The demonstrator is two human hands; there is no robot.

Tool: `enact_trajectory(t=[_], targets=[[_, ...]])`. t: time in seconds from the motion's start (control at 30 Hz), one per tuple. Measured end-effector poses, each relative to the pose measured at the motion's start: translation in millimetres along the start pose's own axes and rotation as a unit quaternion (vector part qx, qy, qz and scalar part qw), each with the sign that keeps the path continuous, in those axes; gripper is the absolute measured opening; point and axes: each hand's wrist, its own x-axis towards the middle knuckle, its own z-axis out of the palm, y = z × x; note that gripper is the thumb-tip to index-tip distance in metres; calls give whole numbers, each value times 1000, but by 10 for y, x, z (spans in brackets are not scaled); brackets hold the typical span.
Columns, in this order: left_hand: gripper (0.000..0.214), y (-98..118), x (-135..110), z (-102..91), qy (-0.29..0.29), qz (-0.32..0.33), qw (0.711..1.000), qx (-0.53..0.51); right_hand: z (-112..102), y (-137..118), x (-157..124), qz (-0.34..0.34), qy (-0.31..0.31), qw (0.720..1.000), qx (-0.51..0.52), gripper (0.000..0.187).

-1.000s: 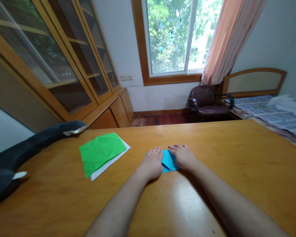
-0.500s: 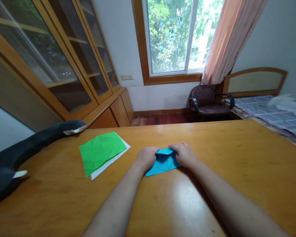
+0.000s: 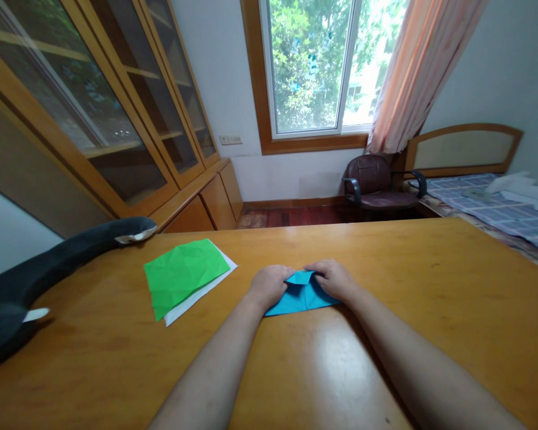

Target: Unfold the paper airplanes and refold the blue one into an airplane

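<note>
A sheet of blue paper [image 3: 302, 300] lies on the table, partly folded, with its far edge raised and bent toward me. My left hand [image 3: 271, 285] grips the left part of that raised edge, its fingers closed. On the other side, my right hand [image 3: 334, 279] is closed on the right part of the same edge. Both hands rest low at the tabletop, and between them a short flap of the paper shows. The fingertips and the paper's outer far corners are hidden by the hands.
Left of my hands, a creased green sheet [image 3: 186, 278] lies over a white sheet [image 3: 201, 298] on the wooden table [image 3: 407, 269]. A dark, curved plush-like object [image 3: 72, 257] rests at the left edge. Past the table stand an armchair [image 3: 370, 179] and a bed [image 3: 502, 191].
The far edge of the blue paper has been bent further over toward me. My right hand has shifted slightly, and the paper's near edge sits a little farther away and more level.
</note>
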Motion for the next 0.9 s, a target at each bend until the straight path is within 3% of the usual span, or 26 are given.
enact_trajectory(t=[0.2, 0.43, 0.6, 0.9], targets=[[28, 72, 0, -4, 23, -32, 999, 1, -40, -107, -23, -40, -16, 999, 32, 43], [26, 117, 32, -29, 37, -72, 997, 18, -4, -162, 28, 56, 69, 996, -17, 40], [21, 86, 33, -20, 27, -55, 998, 14, 15, -84, 24, -11, 42, 999, 3, 34], [22, 112, 39, -4, -3, -4, 999, 54, -22, -76, -14, -77, -28, 994, 65, 57]])
